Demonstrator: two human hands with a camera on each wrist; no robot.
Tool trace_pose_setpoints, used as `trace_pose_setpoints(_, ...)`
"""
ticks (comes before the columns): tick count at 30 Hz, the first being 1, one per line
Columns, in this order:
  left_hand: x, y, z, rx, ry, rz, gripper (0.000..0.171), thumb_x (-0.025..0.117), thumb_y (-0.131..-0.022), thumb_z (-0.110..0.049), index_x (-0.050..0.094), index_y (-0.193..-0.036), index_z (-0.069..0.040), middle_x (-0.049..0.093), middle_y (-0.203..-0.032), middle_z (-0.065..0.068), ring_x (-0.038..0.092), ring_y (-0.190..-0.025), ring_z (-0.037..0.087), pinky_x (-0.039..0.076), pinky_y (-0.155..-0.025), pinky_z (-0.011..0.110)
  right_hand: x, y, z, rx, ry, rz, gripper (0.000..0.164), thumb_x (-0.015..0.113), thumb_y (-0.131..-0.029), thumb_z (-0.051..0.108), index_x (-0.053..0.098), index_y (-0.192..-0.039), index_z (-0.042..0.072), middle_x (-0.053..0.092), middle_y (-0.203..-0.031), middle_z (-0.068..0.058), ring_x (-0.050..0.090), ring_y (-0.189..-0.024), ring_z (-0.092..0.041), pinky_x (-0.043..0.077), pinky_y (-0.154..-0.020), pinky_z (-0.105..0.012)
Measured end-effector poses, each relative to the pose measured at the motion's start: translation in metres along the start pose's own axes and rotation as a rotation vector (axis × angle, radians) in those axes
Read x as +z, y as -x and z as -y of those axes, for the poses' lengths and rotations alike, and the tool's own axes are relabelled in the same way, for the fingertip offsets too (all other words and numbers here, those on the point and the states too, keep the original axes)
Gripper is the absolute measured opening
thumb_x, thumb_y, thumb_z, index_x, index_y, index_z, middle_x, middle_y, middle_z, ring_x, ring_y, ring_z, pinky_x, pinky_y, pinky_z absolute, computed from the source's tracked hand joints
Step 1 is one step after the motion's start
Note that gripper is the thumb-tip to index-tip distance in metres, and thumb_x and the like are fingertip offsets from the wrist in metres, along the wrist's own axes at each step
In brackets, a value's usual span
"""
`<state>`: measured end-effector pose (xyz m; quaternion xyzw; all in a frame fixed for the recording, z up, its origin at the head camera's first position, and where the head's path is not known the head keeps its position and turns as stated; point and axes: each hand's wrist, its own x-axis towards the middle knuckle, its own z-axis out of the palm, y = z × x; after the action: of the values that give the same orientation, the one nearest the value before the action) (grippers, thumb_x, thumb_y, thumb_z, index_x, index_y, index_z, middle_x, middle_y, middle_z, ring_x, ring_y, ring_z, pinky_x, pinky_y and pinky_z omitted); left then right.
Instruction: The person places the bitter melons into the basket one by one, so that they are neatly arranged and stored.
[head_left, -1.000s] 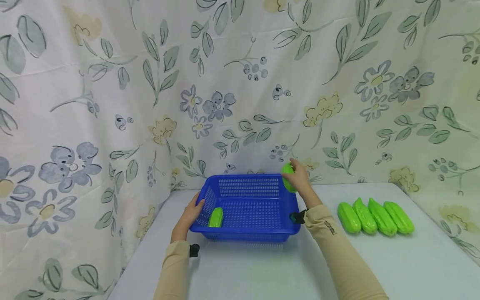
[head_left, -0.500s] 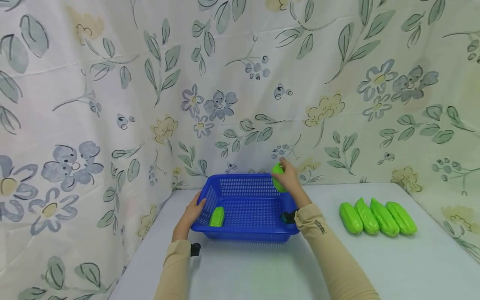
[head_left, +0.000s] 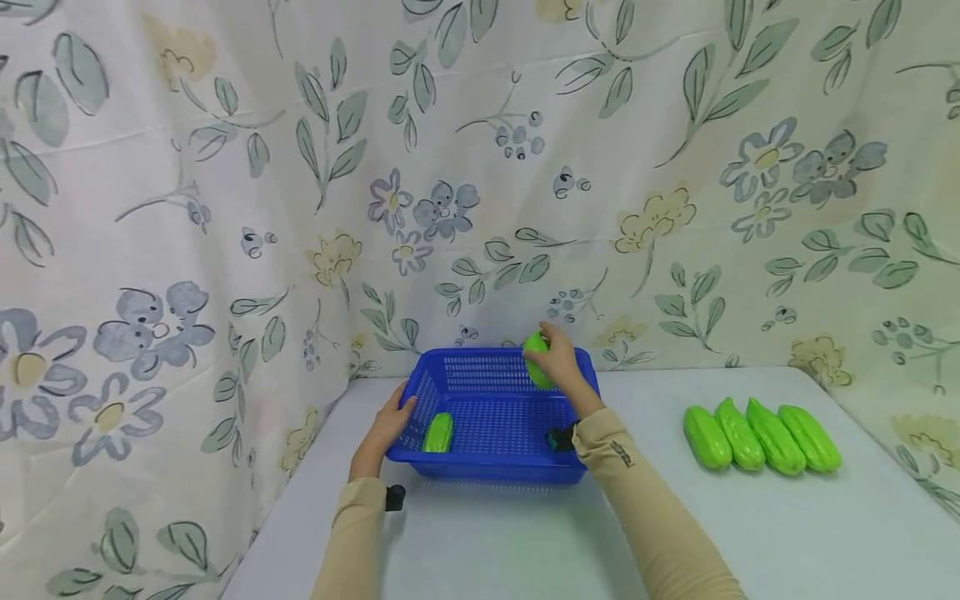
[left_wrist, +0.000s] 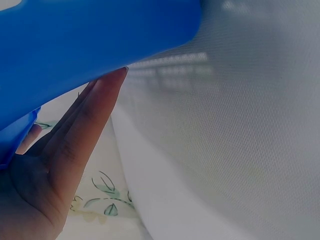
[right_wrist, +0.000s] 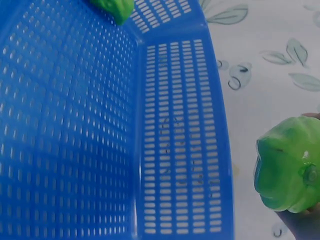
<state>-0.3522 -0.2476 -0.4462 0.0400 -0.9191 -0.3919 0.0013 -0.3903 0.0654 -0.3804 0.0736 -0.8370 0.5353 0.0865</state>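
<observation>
Head view: my right hand (head_left: 557,362) grips 1 green vegetable (right_wrist: 287,162) aloft by the blue basket (head_left: 487,459), my left hand (head_left: 392,418) clasping its left rim (steadying it, I'd judge); 1 smaller-looking piece (head_left: 438,432) lies inside, 4 others (head_left: 708,437) side by side outside.

Glossy green vegetable (right_wrist: 284,162) near blue basket (head_left: 486,459)

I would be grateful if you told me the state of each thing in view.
Blue basket: upright, open-topped.
Left hand: gripping the basket's left rim.
Held green vegetable: raised in the air.
Right hand: gripping the held green vegetable.
Green vegetable in basket: lying near its left wall.
Four green vegetables: lying side by side on the table.
Cloth: hanging, creased.
</observation>
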Motion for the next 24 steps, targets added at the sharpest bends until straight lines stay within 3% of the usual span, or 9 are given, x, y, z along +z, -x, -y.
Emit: trace_pose_setpoints(24,0.002,-0.004,0.001,0.013,0.023,-0.015,0.057,0.035,-0.106,-0.032,0.02,-0.156,-0.008,0.029,-0.156,0.028,0.029,-0.141,0.053,0.027,-0.112,0.067,0.052,-0.002,0.017,0.03,0.02,0.058,0.068,0.068,-0.091,0.012,0.036,-0.149,0.002,0.044,-0.148,-0.025,0.046,-0.135,-0.041,0.044,-0.107,-0.053)
